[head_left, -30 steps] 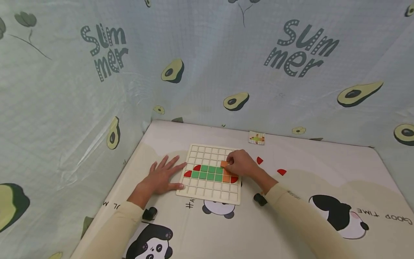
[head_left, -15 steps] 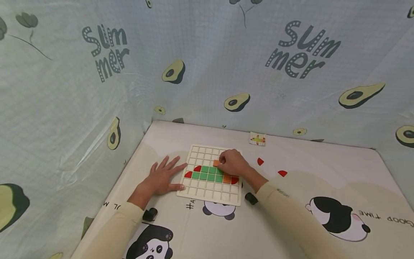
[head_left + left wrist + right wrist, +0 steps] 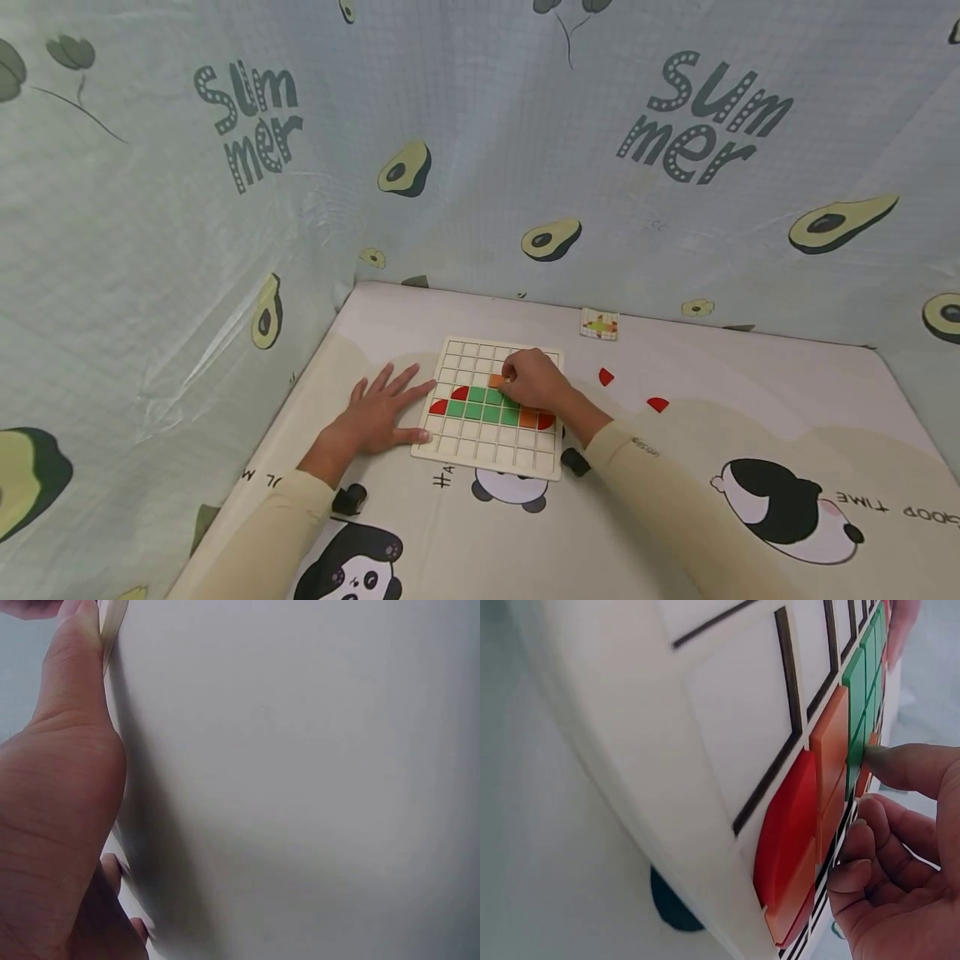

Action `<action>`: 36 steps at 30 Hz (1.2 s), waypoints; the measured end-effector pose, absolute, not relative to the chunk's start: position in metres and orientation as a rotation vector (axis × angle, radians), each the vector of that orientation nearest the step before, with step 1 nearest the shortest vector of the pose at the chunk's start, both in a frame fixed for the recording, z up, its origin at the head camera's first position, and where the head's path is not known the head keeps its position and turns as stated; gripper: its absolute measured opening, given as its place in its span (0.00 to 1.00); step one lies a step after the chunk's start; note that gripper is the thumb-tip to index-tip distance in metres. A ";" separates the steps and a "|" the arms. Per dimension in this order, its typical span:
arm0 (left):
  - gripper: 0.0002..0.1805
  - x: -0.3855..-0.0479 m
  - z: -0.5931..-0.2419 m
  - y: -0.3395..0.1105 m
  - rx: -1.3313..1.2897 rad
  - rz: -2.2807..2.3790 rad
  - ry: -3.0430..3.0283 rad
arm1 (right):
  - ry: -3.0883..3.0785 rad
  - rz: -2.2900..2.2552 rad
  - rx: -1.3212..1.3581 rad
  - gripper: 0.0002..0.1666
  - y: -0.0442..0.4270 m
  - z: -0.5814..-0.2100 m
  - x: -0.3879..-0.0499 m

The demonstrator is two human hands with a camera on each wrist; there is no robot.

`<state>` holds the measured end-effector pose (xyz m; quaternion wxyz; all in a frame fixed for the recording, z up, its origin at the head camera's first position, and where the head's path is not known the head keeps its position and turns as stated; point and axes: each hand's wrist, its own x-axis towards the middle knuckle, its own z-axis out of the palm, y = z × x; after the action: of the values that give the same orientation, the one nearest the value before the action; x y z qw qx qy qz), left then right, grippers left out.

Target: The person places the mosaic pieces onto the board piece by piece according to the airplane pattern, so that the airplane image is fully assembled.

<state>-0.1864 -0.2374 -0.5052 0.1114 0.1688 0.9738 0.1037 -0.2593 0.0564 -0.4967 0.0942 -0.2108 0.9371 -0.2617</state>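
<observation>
My right hand (image 3: 536, 379) pinches an orange square tile (image 3: 496, 381) above the row of green tiles (image 3: 474, 411) on the pale grid board (image 3: 486, 455). In the right wrist view the thumb (image 3: 907, 766) lies against that tile, which is mostly hidden. Other orange tiles (image 3: 831, 742) and a red rounded piece (image 3: 787, 825) sit in the board's cells nearby. With fingers spread, my left hand (image 3: 372, 417) rests at the board's left edge, forefinger and thumb touching it. The left wrist view has the thumb (image 3: 71, 682) on the board's rim (image 3: 114, 630).
Two loose red quarter-round pieces (image 3: 657, 404) lie right of the board. Behind it is a small pattern card (image 3: 599, 324) with a coloured design. A printed cloth (image 3: 622, 533) covers the table, and hanging sheets (image 3: 465, 225) enclose the back and left.
My right hand has shifted left across the board with the orange tile, from the column above the orange tiles to above the green row. The left hand has stayed put.
</observation>
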 end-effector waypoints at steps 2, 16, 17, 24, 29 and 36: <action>0.48 -0.186 -0.505 -0.237 0.497 0.305 2.860 | 2.781 -0.774 -0.626 0.10 0.057 -0.497 -0.259; 0.48 -0.186 -0.502 -0.235 0.484 0.292 2.849 | 2.747 -0.832 -0.607 0.15 0.124 -0.488 -0.270; 0.49 -0.186 -0.502 -0.235 0.484 0.291 2.848 | 2.760 -0.819 -0.597 0.16 0.134 -0.488 -0.272; 0.48 -0.185 -0.503 -0.236 0.472 0.283 2.855 | 2.732 -0.869 -0.427 0.19 0.197 -0.487 -0.284; 0.48 -0.185 -0.503 -0.238 0.465 0.288 2.858 | 2.651 -0.912 -0.373 0.19 0.223 -0.491 -0.288; 0.48 -0.186 -0.505 -0.237 0.467 0.281 2.856 | 2.627 -0.947 -0.437 0.15 0.232 -0.497 -0.287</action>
<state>-0.1864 -0.2374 -0.5048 0.1165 0.1594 0.9756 0.0961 -0.2875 0.2320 -0.4967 0.1568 -0.1526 0.9180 -0.3308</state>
